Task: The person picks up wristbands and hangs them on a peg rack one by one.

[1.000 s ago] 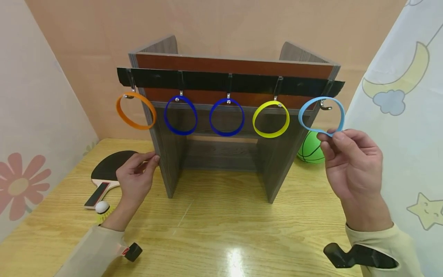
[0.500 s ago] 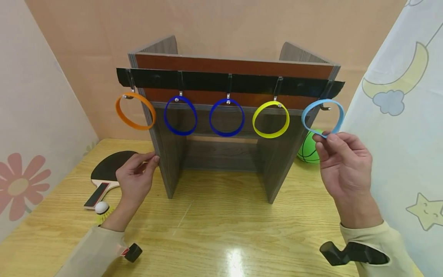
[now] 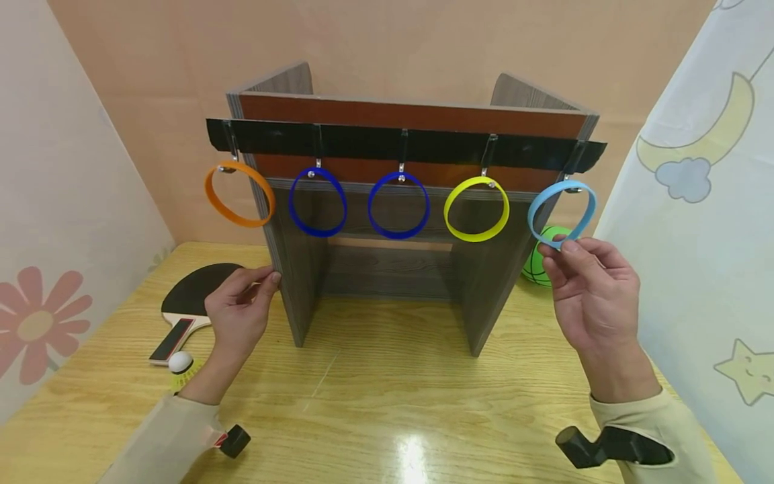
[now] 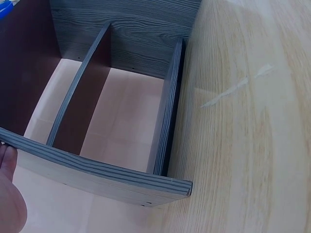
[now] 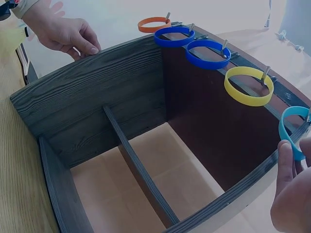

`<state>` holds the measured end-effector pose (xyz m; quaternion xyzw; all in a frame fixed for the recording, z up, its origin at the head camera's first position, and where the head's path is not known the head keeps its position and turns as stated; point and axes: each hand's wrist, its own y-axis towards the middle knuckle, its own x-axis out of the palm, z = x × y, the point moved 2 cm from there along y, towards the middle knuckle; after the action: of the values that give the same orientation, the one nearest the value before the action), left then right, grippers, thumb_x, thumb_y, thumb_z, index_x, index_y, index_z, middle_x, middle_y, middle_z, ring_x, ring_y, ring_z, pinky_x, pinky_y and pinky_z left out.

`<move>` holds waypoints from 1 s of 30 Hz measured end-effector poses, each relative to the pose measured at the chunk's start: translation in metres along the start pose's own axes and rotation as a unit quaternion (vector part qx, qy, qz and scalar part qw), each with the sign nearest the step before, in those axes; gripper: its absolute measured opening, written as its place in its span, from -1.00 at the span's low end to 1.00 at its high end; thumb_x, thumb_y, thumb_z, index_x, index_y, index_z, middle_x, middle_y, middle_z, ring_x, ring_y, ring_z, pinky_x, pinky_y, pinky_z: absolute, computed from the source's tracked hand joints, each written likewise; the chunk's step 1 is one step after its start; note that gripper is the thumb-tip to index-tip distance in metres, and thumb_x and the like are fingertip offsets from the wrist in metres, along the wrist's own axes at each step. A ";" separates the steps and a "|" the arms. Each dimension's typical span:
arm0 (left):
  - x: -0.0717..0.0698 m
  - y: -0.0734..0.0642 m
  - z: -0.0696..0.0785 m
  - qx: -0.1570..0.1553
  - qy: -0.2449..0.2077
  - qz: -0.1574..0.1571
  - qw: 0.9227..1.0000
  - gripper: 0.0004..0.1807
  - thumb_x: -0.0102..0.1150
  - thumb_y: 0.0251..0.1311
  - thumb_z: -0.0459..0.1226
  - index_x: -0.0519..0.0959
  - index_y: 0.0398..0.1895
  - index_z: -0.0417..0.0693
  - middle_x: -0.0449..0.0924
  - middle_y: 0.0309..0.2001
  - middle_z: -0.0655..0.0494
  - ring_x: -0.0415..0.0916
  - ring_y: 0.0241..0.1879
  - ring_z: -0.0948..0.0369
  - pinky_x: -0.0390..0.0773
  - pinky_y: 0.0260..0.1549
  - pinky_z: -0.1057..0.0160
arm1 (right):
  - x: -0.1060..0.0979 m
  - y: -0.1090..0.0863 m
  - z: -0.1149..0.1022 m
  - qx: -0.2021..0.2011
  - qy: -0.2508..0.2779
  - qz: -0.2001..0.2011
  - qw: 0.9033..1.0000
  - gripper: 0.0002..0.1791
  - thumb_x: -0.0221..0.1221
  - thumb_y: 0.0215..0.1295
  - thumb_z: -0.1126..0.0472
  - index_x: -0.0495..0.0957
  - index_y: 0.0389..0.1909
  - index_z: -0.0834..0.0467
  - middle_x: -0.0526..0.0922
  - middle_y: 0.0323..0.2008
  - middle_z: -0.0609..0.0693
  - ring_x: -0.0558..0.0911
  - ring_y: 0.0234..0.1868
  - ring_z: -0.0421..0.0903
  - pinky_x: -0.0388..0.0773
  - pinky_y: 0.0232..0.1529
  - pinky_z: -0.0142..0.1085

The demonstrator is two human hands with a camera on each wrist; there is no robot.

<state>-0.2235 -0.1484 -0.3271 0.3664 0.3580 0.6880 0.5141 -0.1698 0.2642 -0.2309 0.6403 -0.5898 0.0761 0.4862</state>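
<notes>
My right hand [image 3: 595, 296] pinches the lower edge of a light blue wristband [image 3: 533, 216] between thumb and fingers. The band's top loops around the right-end hook [image 3: 574, 190] of a black strip [image 3: 363, 140] fixed across a grey wooden shelf [image 3: 387, 274]. Along the same strip hang an orange wristband [image 3: 270, 202], two dark blue wristbands [image 3: 399, 235] and a yellow wristband [image 3: 478, 237], one per hook. On the shelf's left side, my left hand [image 3: 238, 309] grips the panel's front edge with thumb and curled fingers, also seen in the right wrist view.
A table tennis paddle [image 3: 196, 292] and a yellow shuttlecock [image 3: 181, 370] lie on the wooden table [image 3: 387, 403] at left. Behind the shelf's right panel sits a green ball [image 3: 537, 267]. Patterned cloth walls [image 3: 683, 269] close in both sides.
My right hand has moved left and slightly down with the light blue wristband, whose top now sits farther back along its hook. My left hand keeps its place on the shelf.
</notes>
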 end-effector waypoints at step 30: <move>0.000 0.000 0.000 -0.002 0.002 -0.002 1.000 -0.85 0.18 -0.11 -0.77 0.61 -0.42 -0.57 0.57 -0.51 -0.18 0.57 -0.45 0.24 0.62 -0.35 0.40 | 0.001 -0.003 0.004 0.009 -0.026 0.043 0.999 -0.89 0.04 0.26 0.58 0.54 -0.28 0.49 0.62 -0.38 0.25 0.65 -0.45 0.05 0.63 -0.44 -0.34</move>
<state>-0.2232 -0.1485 -0.3270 0.3628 0.3583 0.6884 0.5158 -0.1691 0.2598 -0.2338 0.6204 -0.6285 0.0855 0.4613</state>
